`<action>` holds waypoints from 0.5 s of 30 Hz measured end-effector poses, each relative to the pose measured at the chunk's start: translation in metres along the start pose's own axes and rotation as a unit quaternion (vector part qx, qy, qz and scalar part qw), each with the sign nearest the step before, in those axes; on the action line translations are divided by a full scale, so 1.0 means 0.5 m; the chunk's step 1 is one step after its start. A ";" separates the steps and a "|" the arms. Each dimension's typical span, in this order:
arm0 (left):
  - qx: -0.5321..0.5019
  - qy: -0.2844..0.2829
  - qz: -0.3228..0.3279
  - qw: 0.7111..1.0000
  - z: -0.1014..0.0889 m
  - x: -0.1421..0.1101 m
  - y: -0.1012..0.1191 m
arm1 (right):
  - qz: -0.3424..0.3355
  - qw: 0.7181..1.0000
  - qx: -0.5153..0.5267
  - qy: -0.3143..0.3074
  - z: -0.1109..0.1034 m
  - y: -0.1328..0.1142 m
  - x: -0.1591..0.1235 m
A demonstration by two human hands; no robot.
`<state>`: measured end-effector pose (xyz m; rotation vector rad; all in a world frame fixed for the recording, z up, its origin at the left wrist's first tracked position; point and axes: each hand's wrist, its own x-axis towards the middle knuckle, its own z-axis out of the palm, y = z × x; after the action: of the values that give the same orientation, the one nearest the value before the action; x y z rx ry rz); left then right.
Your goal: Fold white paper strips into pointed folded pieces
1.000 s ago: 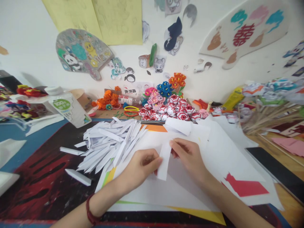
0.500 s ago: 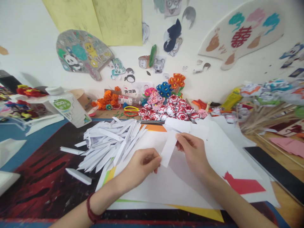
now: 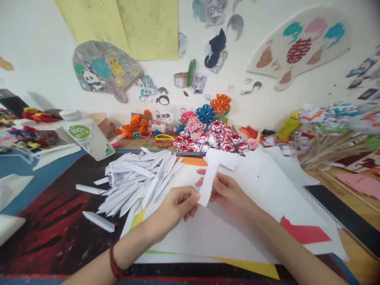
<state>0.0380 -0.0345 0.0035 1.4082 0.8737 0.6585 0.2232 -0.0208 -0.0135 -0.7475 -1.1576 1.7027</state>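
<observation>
you seem to be positioning the paper strip (image 3: pixel 209 179) above the white sheet (image 3: pixel 237 237), left hand (image 3: pixel 175 208) pinched on its near end, right hand (image 3: pixel 231 193) curled loosely behind, its grip unclear, so moving on calls for steady thumbs.

The paper strip (image 3: pixel 209 182) is between left hand (image 3: pixel 175 209) and right hand (image 3: pixel 233 194), over the paper sheets (image 3: pixel 219 245); from it, folded pieces (image 3: pixel 136 180) lie heaped at nine o'clock, the bottle (image 3: pixel 90 138) farther out at ten, flowers (image 3: pixel 215 137) at twelve, a scrap (image 3: pixel 307 233) on the sheets at four
</observation>
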 end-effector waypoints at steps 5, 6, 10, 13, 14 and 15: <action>0.186 0.112 0.026 0.976 -0.003 0.004 -0.002 | -0.024 0.990 -0.133 0.045 -0.002 0.000 0.004; 0.220 0.143 0.041 0.964 -0.004 0.003 0.002 | -0.019 0.985 -0.162 0.048 -0.001 0.000 0.004; 0.257 0.189 0.071 0.945 -0.005 -0.002 0.015 | -0.006 0.976 -0.214 0.022 0.013 0.006 -0.004; 0.281 0.203 0.075 0.935 -0.006 -0.003 0.015 | -0.003 0.967 -0.252 -0.014 0.024 0.008 -0.012; 0.290 0.208 0.076 0.931 -0.007 -0.003 0.014 | -0.003 0.965 -0.263 -0.022 0.027 0.008 -0.014; 0.300 0.214 0.076 0.926 -0.008 -0.002 0.012 | -0.004 0.962 -0.271 -0.025 0.029 0.007 -0.014</action>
<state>0.0346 -0.0325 0.0097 1.9311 1.4030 0.8825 0.2125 -0.0333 -0.0114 -1.0276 -1.6889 1.4083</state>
